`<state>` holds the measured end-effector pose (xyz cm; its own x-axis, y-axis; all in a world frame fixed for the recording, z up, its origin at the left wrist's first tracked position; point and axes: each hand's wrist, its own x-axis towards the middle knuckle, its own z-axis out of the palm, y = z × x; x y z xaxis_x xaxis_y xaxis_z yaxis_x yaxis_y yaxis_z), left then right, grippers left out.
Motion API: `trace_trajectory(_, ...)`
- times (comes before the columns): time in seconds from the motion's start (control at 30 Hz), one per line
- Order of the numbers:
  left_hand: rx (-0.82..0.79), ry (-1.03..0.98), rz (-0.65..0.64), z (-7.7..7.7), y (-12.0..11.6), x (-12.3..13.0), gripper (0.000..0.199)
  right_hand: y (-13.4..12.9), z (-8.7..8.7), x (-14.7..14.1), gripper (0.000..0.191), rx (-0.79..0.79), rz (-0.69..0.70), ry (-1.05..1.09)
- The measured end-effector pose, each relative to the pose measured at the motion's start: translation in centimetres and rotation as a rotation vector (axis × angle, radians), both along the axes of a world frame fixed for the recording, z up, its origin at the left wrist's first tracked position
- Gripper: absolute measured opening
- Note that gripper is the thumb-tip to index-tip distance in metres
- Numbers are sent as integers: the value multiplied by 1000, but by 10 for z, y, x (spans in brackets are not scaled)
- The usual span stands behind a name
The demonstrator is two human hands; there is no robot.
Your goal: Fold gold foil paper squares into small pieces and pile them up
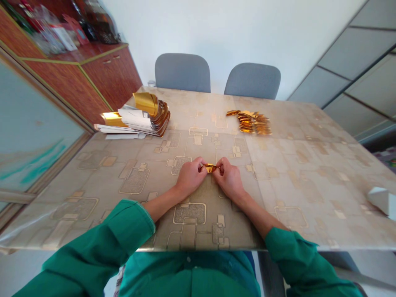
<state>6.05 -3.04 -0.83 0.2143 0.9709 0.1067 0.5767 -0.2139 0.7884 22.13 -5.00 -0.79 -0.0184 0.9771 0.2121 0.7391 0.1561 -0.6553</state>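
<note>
Both forearms point inward over the worktop (309,173), with the left hand (191,176) and right hand (228,181) closed, pinching one small gold foil piece (210,168) between them. A pile of gold foil pieces (249,122) lies farther ahead

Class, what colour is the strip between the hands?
The strip is shiny gold, in the head view.

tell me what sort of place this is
Probably a dining room in a home: a table with a patterned cover, two grey chairs behind it, and a wooden cabinet with household items on top.
</note>
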Motion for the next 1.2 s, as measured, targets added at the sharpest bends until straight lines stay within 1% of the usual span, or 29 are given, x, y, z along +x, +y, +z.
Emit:
trace_trajectory(0.13, 4, -83, -9, 0, -1, -4, 21, 0, 2, 5, 6, 31, 1, 14)
trace_trajectory(0.3, -27, -175, -34, -6, -1, -5, 16, 1, 3, 5, 5, 23, 30, -22)
trace_trajectory(0.43, -5, -173, -41, -10, -1, -4, 16, 1, 1, 2, 2, -2, 19, -66)
trace_trajectory(0.6, -20, -172, -59, -9, -1, -4, 14, 3, 1, 4, 1, 1, 1, -132)
trace_trajectory(0.73, -22, -195, -61, -8, -2, -4, 16, 4, 4, 9, 5, -8, 47, -124)
trace_trajectory(0.83, -17, -213, -63, -7, -3, -5, 24, 6, 8, 18, 10, 59, 61, -159)
trace_trajectory(0.93, -25, -233, -62, -6, -5, -6, 34, 12, 14, 35, 12, 235, 63, -203)
trace_trajectory(0.97, -33, -246, -68, -6, -6, -7, 35, 16, 16, 43, 12, 284, 35, -198)
trace_trajectory(1.0, -41, -258, -78, -6, -6, -8, 35, 20, 18, 52, 13, 324, -22, -178)
trace_trajectory(1.1, -57, -271, -107, -5, -7, -9, 33, 35, 21, 88, 13, 326, -180, -178)
trace_trajectory(1.2, -53, -245, -115, -5, -7, -10, 30, 52, 20, 128, 13, 301, -297, -293)
